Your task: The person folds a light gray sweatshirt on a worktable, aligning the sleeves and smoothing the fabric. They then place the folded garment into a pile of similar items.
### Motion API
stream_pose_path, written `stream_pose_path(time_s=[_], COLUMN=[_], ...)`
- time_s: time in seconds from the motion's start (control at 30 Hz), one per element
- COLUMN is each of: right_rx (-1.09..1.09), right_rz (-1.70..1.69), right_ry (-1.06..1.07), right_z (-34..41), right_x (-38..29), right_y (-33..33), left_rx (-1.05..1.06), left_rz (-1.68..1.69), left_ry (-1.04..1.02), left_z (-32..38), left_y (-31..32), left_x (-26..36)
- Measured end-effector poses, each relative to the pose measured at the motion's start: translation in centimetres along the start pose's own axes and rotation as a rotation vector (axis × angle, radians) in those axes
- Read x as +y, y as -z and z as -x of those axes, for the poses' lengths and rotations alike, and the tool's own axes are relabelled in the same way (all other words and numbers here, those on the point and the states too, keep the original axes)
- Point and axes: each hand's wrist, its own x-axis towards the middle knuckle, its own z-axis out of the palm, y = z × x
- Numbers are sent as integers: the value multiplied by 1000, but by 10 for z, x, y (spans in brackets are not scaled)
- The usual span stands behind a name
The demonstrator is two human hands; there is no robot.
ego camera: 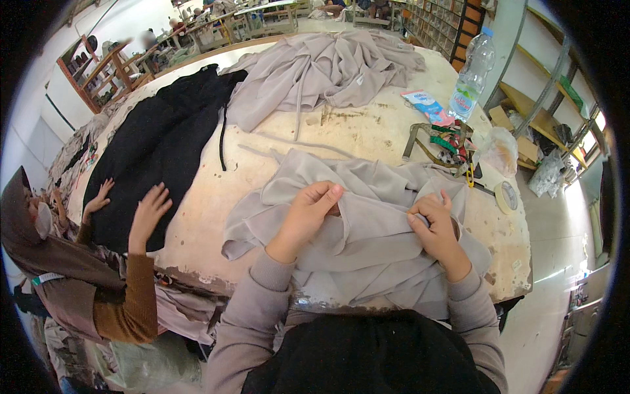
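Observation:
A light grey fabric garment [364,251] lies in loose folds before me, partly over the table's near edge. My left hand [311,212] pinches a folded edge of it between thumb and fingers. Farther right, my right hand [435,231] grips the same cloth, thumb against the bent fingers, and a small dark object, not clear to me, shows by the thumb. Between the two hands a stretch of the cloth is lifted. How the fingers curl beneath the fabric is hidden.
A co-worker [118,295] at my left has both hands on a black garment [152,133]. More grey garments [320,74] are heaped at the far side of the wooden table [197,221]. Rightward are a plastic bottle [470,79], a packet [427,106], assorted tools [445,145] and a tape roll [506,197].

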Motion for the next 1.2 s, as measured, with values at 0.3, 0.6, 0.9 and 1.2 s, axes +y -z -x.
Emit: stream_pose_path(time_s=[0.3, 0.6, 0.9, 1.2], right_rx=[52, -77, -42, -42], right_rz=[239, -103, -248, -204], right_ry=[-90, 56, -53, -58], right_z=[-2, 10, 7, 8], right_x=[1, -38, -39, -36], right_y=[5, -6, -10, -10], left_rx=[-6, -108, -147, -97], left_rz=[-93, -388, 89, 89], left_ry=[-69, -224, -85, 33], left_z=[3, 21, 15, 18], left_y=[-18, -61, -43, -43], left_x=[-6, -16, -19, -18])
